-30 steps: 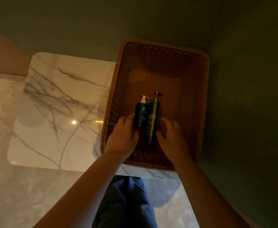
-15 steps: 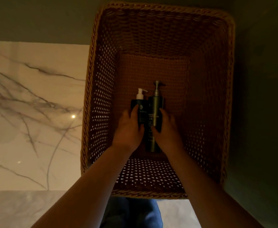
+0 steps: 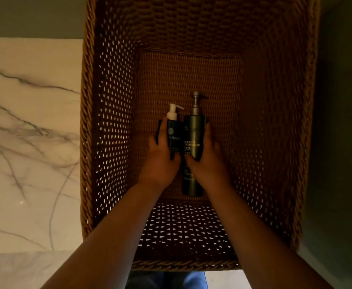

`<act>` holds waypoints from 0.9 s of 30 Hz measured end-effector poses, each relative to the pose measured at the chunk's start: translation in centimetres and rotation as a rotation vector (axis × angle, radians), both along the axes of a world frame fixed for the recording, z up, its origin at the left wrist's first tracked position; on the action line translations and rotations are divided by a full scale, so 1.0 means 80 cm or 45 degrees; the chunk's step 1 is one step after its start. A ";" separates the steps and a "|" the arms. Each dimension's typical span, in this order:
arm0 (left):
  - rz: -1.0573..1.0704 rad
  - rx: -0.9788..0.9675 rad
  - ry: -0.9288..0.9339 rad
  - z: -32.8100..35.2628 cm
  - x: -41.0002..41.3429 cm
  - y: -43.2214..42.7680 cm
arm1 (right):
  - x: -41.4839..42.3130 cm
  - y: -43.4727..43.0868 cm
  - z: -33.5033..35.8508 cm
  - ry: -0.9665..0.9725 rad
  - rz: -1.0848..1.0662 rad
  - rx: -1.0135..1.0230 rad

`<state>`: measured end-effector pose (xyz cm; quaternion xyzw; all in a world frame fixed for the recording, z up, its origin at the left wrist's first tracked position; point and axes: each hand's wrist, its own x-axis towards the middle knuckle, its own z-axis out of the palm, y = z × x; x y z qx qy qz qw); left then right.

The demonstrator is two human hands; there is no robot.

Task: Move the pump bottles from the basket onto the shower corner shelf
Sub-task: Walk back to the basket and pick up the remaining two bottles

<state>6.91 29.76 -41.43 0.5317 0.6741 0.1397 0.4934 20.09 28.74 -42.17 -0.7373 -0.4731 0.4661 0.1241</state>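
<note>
Both hands are down in the basket (image 3: pixel 112 142), deep woven walls rising close on every side. The left hand (image 3: pixel 160 161) is wrapped round the short bottle (image 3: pixel 174 132) with the white pump; the right hand (image 3: pixel 207 161) is curled on the tall bottle (image 3: pixel 192 155) with the grey pump. The bottles lie touching on the basket floor, with bare weave open beyond the pumps. The lower half of the short one is hidden under the palm. It's dim, so the grips look closed, probably. The marble tabletop (image 3: pixel 24 142) lies left; the basket's far rim is cut off.
</note>
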 end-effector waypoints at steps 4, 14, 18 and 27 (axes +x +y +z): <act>-0.025 0.054 0.111 0.001 -0.010 -0.004 | -0.008 0.003 -0.001 -0.066 -0.015 0.003; 0.028 -0.068 0.152 -0.009 -0.022 -0.003 | -0.016 0.008 -0.009 -0.249 0.015 -0.015; 0.038 -0.090 0.090 -0.004 -0.025 -0.007 | -0.007 0.011 -0.006 -0.197 -0.020 -0.117; 0.106 -0.096 -0.081 0.067 -0.040 -0.046 | -0.006 -0.031 0.062 -0.084 -0.128 -0.151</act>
